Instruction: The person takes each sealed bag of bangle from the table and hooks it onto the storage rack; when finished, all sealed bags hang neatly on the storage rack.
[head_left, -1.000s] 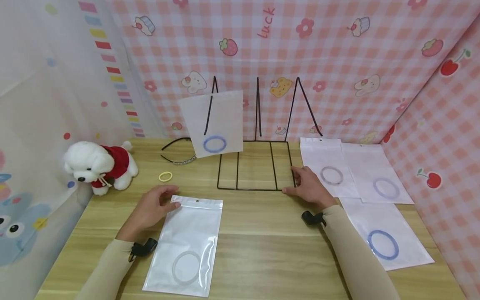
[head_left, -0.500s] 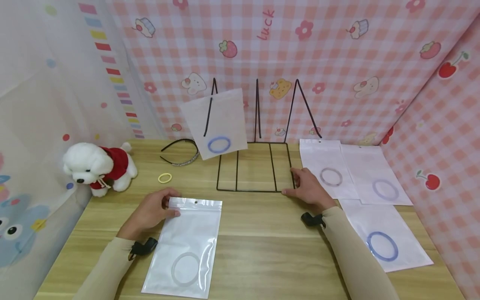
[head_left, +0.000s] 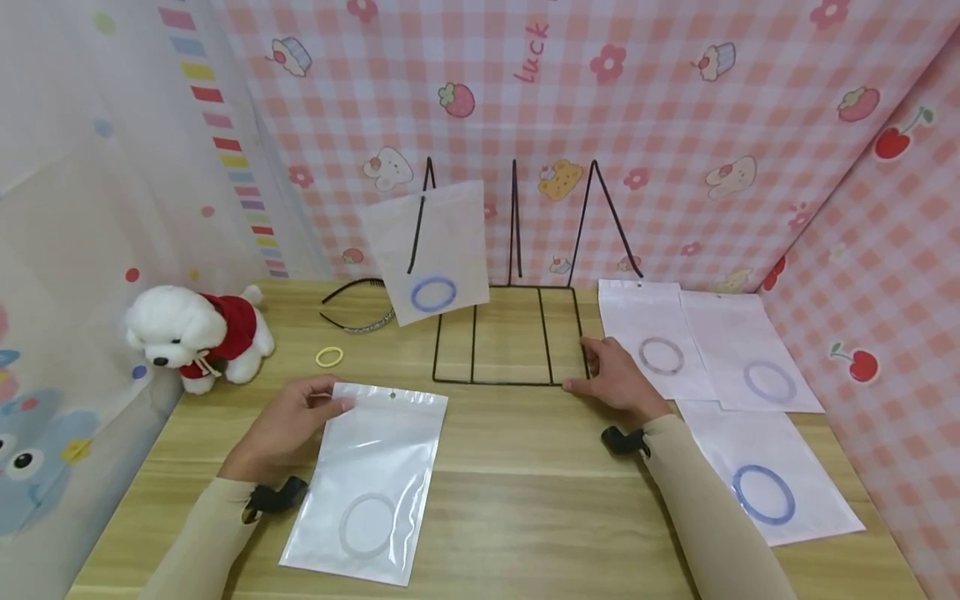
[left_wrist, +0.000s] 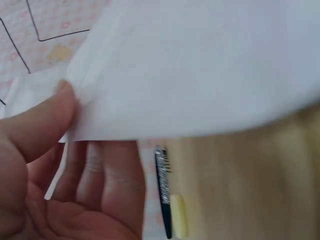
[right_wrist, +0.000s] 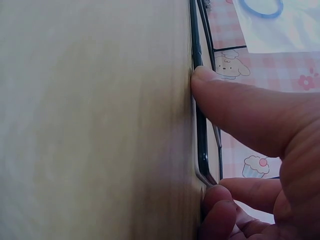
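Observation:
My left hand pinches the top left corner of a white zip bag with a clear front. Inside the bag lies a pale ring, perhaps a bangle. In the left wrist view, the thumb presses on the blurred bag, its edge lifted over the fingers. A black wire display rack with three tall hooks stands at the back. My right hand grips its front right corner, the thumb on the front bar. From the left hook hangs another bag, tilted, with a blue ring in it.
Several more bags lie at right, among them one with a blue ring and one with a greyish ring. At left are a plush dog, a yellow ring and a black headband. Checked cloth walls close the back and right.
My left hand has taken hold of the bag's corner and raised that top end slightly, shifting left. The hanging bag sways a little. My right hand stays on the rack.

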